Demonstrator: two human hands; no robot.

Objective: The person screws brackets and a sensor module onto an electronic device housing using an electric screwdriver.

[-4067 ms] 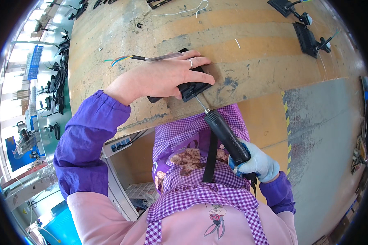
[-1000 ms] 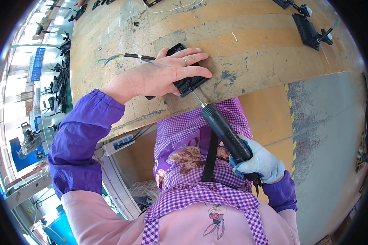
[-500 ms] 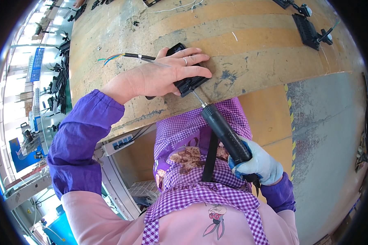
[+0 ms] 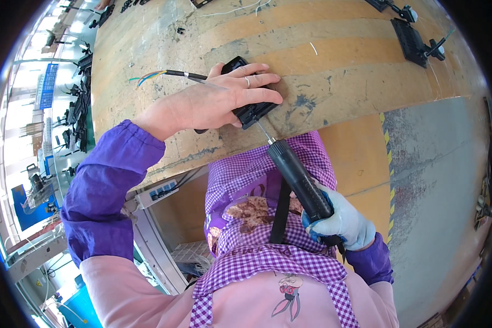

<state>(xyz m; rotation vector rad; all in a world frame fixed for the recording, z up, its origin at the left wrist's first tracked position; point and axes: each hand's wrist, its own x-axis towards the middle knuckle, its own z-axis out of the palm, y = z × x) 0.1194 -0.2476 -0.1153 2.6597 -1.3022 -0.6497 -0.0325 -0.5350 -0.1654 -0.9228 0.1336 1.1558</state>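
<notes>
My bare left hand [image 4: 218, 99] presses a flat black plastic housing [image 4: 252, 115] against the table near its front edge. The fingers reach across the housing to its far side and cover most of it. A black cable [image 4: 181, 74] with bared coloured wires sticks out to the left of that hand. In a white and blue glove, my right hand [image 4: 349, 221] is wrapped round the rear of a black electric screwdriver [image 4: 299, 177]. Its bit meets the near corner of the housing; any screw there is too small to make out.
Finished-looking black lamp units [image 4: 413, 46] lie at the table's far right. A short white wire piece [image 4: 314, 48] and a small black part [image 4: 180, 31] lie on the wooden table [image 4: 164, 126]. Below its left front is a power strip [image 4: 164, 189].
The screwdriver's rear end and my right hand have shifted slightly to the left. My left hand and the housing stay in nearly the same place.
</notes>
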